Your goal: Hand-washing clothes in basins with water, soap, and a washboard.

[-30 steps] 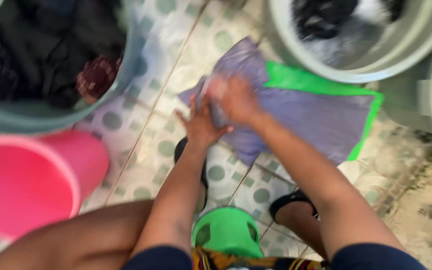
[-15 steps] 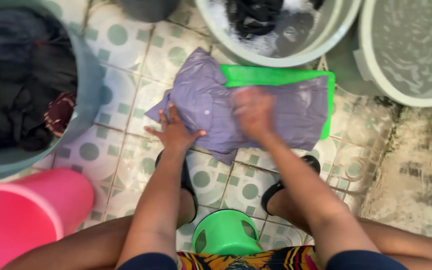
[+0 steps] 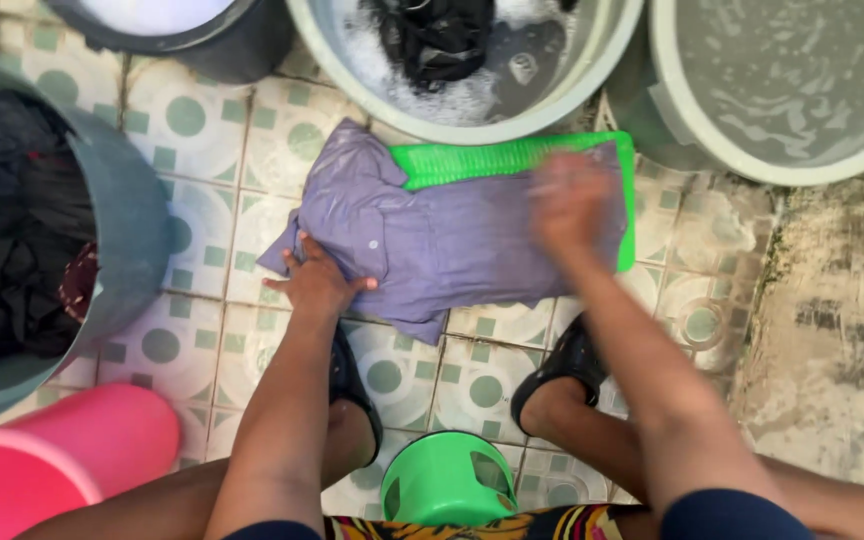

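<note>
A wet purple shirt [image 3: 432, 240] lies spread over a green ribbed washboard [image 3: 472, 160] on the tiled floor. My left hand [image 3: 317, 285] presses flat on the shirt's near left edge, fingers spread. My right hand [image 3: 570, 205] is on the right part of the shirt over the board. It is blurred by motion, so its grip cannot be read.
A pale basin [image 3: 472, 132] with suds and dark clothes stands just beyond the board, and a basin of water [image 3: 802, 178] at the right. A grey tub [image 3: 132, 230] of dark laundry and a pink bucket [image 3: 62, 460] stand left. A green stool [image 3: 447, 480] is under me.
My right hand has slid across the shirt from its left part to its right end. My left hand has stayed pressed on the left edge. The view has shifted.
</note>
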